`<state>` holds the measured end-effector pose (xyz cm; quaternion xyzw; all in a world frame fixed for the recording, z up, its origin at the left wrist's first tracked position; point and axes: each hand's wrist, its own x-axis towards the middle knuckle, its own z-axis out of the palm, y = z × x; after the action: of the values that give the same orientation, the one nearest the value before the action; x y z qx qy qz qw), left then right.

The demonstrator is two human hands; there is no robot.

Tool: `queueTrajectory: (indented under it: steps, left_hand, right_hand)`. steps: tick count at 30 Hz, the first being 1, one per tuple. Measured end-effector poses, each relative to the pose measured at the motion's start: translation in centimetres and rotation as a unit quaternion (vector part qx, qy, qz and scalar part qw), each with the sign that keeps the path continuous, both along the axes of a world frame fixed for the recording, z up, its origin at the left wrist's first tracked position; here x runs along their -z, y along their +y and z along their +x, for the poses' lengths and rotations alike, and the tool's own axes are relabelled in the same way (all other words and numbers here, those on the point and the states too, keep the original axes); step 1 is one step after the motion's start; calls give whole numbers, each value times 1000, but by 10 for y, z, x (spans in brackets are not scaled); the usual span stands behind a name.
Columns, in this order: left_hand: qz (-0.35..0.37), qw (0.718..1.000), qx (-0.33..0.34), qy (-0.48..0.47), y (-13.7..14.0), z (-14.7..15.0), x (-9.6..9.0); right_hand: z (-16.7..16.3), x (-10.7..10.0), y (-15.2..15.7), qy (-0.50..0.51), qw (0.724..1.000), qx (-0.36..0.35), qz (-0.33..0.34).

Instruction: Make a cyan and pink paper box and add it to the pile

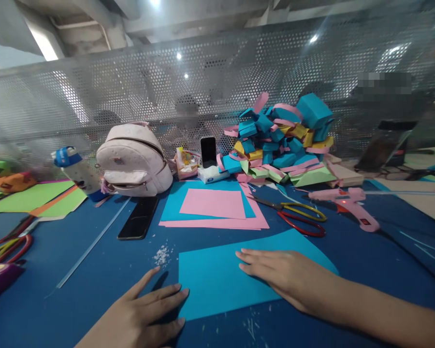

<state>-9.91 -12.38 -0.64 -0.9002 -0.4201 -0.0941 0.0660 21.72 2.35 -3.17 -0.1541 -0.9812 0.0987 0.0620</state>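
A sheet of blue paper (213, 275) lies on the dark blue table in front of me. My left hand (145, 309) rests at its left edge, fingers spread, fingertips touching the paper's border. Across the sheet's right half lies my right hand (286, 278), palm down with fingers stretched out flat. The right end of the sheet curves up slightly behind that wrist. Beyond it are a small pink sheet (213, 203) on a larger blue sheet (172, 203), with more pink paper beneath. Scissors (300, 217) with red and yellow handles lie close by, blades pointing left.
A pink glue gun (355, 205) with a cord lies right. Behind are a heap of folded paper pieces (275, 135), a backpack (134, 159) and a bottle (79, 174). A phone (139, 217) and a clear glue stick (94, 244) lie left. White crumbs (163, 254) dot the table.
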Motion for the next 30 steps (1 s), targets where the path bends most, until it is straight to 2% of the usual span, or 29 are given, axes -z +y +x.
queueTrajectory:
  steps: [11, 18, 20, 24, 30]
  left_hand:
    - [2, 999, 10, 36, -4, -2, 2]
    - [102, 982, 80, 140, 3, 3, -5]
    - [123, 982, 71, 126, 4, 8, -7]
    - [108, 989, 51, 92, 8, 17, -3]
    - [119, 990, 64, 51, 20, 20, -3]
  right_hand:
    - [0, -1, -2, 10, 1000, 2, -20]
    - [0, -2, -4, -11, 1000, 1, -11]
    - [0, -1, -4, 1, 1000, 1, -13]
    - [1, 1, -3, 8, 1000, -2, -11]
    - [0, -1, -3, -7, 1000, 0, -6]
